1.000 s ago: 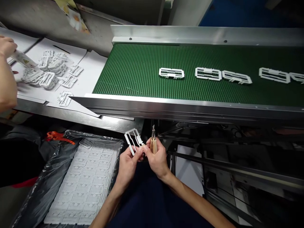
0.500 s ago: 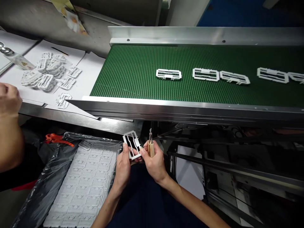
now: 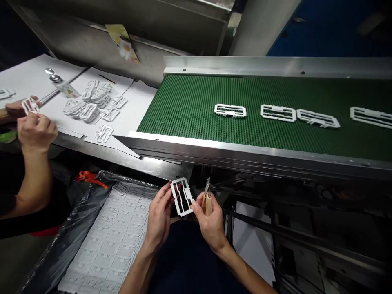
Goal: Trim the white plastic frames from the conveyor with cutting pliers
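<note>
A white plastic frame (image 3: 188, 193) with long slots is held up in front of my body. My left hand (image 3: 159, 218) has its fingers at the frame's left edge, partly behind it. The thumb of my right hand (image 3: 212, 222) presses on the lower right corner. That same hand also grips a pair of nippers (image 3: 208, 202) with tan handles, jaws pointing up and beside the frame rather than touching it.
Similar frames (image 3: 230, 110) lie on a green conveyor belt (image 3: 190, 94) with metal rails. A pile of white parts (image 3: 88, 110) sits on the paper-covered table at left, where a co-worker's hands (image 3: 36, 130) hold one. Below, a plastic-lined box (image 3: 104, 237) contains rows of parts.
The view has shifted up and left, bringing the co-worker's hands and part into sight. My left thumb has come off the frame's front, and its fingers are now along the left edge.
</note>
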Demonstrator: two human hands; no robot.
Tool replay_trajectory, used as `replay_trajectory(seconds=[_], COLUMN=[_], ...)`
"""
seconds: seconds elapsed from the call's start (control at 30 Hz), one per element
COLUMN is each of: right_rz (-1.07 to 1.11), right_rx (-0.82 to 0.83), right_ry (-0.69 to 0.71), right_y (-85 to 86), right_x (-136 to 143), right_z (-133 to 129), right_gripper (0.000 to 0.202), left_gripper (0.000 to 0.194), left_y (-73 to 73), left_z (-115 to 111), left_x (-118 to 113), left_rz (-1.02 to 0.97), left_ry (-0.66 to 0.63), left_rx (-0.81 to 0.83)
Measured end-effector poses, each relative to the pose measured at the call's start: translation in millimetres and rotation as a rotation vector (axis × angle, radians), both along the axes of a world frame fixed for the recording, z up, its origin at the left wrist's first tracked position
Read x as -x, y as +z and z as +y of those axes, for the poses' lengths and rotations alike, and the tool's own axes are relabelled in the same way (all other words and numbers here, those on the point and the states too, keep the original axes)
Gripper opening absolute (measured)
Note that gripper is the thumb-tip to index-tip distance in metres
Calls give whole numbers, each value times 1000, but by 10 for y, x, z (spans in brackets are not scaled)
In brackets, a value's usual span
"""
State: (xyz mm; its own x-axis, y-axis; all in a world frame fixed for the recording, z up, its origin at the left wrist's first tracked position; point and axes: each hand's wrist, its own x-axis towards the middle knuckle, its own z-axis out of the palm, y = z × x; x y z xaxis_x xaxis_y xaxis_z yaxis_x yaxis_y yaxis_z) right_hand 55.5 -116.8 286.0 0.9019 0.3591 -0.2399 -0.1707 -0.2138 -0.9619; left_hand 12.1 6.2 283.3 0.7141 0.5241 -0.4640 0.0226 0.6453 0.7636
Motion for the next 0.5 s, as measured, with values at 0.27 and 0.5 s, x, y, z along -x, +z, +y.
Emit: replay_trajectory(seconds=[0.27,0.5], right_rz=[1,-4], right_rx=[0,-8], right_ry=[44,68], right_y=[22,56], right_x=[62,89], right_z=[12,0], right_gripper=[11,13], left_gripper=[28,35], left_y=[-8,118], left_z=[101,105], left_x=[44,6], left_rz=[-110,-127], left_ry=[40,-107], left_rx=[188,483])
